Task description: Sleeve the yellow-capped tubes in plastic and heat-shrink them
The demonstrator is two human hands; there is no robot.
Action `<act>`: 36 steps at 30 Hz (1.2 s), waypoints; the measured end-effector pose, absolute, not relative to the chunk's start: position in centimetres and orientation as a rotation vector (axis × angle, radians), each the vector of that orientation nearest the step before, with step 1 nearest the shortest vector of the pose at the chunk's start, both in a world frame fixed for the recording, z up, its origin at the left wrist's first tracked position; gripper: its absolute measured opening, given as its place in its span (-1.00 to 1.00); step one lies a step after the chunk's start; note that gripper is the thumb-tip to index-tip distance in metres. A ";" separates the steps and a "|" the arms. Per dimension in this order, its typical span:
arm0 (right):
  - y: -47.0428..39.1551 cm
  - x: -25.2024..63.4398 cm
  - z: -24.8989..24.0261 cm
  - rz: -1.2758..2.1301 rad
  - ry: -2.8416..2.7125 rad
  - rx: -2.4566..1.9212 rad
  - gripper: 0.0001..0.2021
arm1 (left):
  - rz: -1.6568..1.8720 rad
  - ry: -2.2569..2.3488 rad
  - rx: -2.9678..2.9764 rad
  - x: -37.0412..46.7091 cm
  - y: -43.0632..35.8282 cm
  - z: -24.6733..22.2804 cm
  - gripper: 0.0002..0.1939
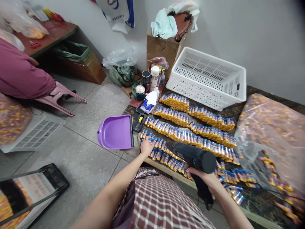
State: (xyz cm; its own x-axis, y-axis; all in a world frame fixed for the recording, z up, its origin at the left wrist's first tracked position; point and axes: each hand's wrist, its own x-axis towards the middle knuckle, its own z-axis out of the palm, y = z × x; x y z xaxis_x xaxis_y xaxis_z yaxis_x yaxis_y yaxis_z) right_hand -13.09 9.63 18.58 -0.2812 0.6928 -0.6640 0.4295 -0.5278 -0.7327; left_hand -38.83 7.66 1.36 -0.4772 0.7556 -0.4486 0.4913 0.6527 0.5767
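My right hand (202,175) is wrapped around the handle of a black hair dryer (190,154), its barrel pointing left over the front rows. At the left end of those rows, my left hand (147,147) has its fingers curled around a small blue-and-yellow cylinder (151,138), partly hidden by them. Many similar shiny cylinders (171,130) stand packed in long rows across the dark-covered table. Looser ones (237,195) lie to the right of the dryer.
A white perforated crate (195,92) stands behind the rows. At right is a large clear bag (276,127) of pieces. A purple dustpan (116,132), tape dispenser (140,122) and bottles (154,76) sit left. Another person (21,70) sits on a pink stool (58,95).
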 end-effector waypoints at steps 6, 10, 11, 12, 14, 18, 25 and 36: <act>11.3 -18.5 16.2 2.011 -1.450 -1.587 -0.75 | 0.692 2.119 0.540 -41.3 2.6 1.1 -0.73; 12.4 -22.0 15.2 2.027 -1.534 -1.507 -0.78 | 0.897 1.928 0.263 -42.0 0.2 1.5 -0.71; 12.6 -22.7 15.1 2.020 -1.547 -1.504 -0.76 | 0.940 1.861 0.207 -42.2 -0.2 1.7 -0.70; 12.9 -23.2 15.0 2.013 -1.555 -1.504 -0.75 | 0.977 1.790 0.159 -42.5 -0.4 1.9 -0.70; 13.1 -23.8 14.8 2.017 -1.561 -1.496 -0.74 | 1.026 1.644 0.081 -43.1 -0.7 2.4 -0.72; 12.9 -22.6 15.0 2.058 -1.569 -1.485 -0.77 | 1.074 1.427 -0.013 -44.4 -0.4 3.0 -0.75; 10.4 -14.7 17.3 1.950 -1.472 -1.755 -0.77 | 1.061 1.369 -0.001 -44.7 0.9 2.2 -0.80; 9.1 -13.9 18.0 1.891 -1.412 -1.839 -0.72 | 0.817 1.826 0.465 -43.1 6.2 1.2 -0.67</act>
State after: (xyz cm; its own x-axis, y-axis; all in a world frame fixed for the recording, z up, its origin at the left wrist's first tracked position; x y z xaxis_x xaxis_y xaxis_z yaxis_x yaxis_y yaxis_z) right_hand -13.91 9.09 17.97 -0.2376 0.6713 -0.7020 0.4826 -0.5457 -0.6851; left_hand -43.14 6.17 1.16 -0.3897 0.6472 -0.6551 -0.0573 0.6930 0.7187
